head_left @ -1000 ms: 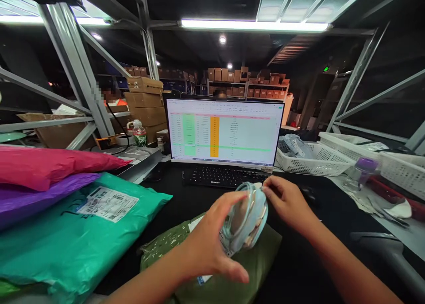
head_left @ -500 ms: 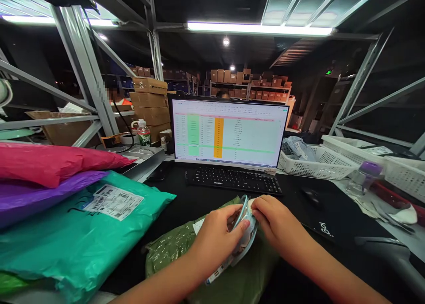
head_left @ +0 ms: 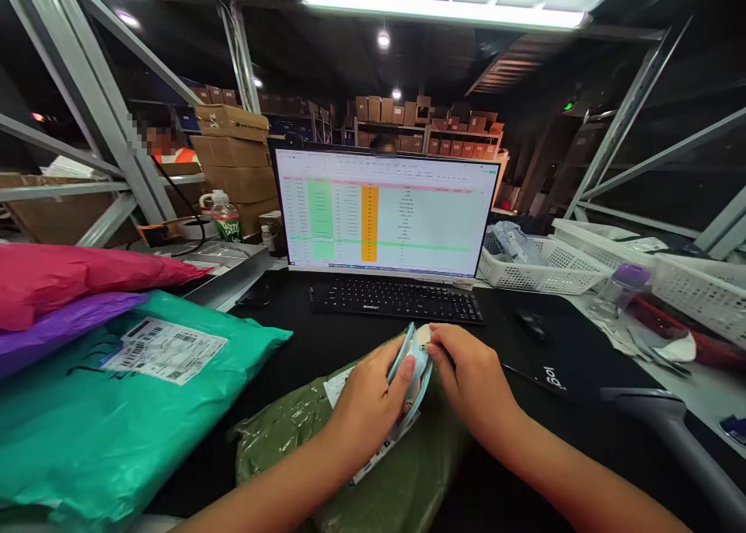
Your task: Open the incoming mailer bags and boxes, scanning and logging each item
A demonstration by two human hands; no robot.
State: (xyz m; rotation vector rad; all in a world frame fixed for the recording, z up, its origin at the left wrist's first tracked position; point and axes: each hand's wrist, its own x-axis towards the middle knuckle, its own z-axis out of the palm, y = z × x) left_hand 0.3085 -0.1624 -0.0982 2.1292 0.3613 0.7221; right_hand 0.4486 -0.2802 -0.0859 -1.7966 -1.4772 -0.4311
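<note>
My left hand (head_left: 364,409) and my right hand (head_left: 469,377) both grip a small pale-blue packet (head_left: 413,366), held on edge between them. The fingers of each hand are closed on it. The packet is just above an olive-green mailer bag (head_left: 378,471) that lies on the black desk mat (head_left: 576,362) in front of me. A white label peeks out from under my left hand.
Beyond the hands stand a black keyboard (head_left: 396,300) and a monitor (head_left: 381,214) with a spreadsheet. Teal (head_left: 116,409), purple and pink mailers are stacked at left. White baskets (head_left: 548,265) stand at right, a mouse (head_left: 530,323) and a grey scanner handle (head_left: 670,424) nearer.
The packet has been turned from flat-facing to edge-on and lowered toward the green bag. Both hands closed in on it, and the view shifted slightly down.
</note>
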